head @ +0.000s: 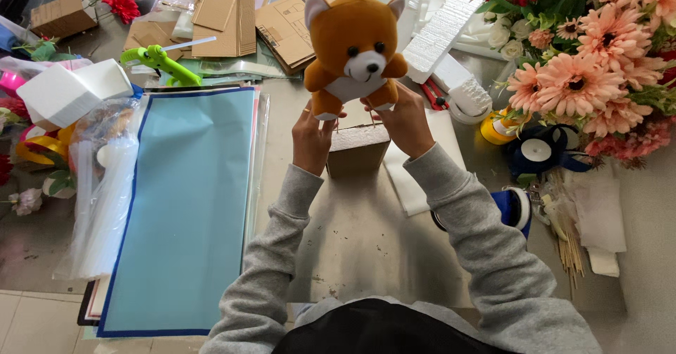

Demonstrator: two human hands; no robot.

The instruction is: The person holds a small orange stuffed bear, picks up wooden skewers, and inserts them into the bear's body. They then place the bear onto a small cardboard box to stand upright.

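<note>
Upright above the table, an orange-and-white plush bear (354, 44) is held by its feet: the left hand (310, 140) and the right hand (406, 123) both have fingers closed on its base. Just below sits a small brown cardboard box (357, 150). Light-blue wrapping sheets (186, 206) lie left, pink artificial flowers (598, 58) right.
</note>
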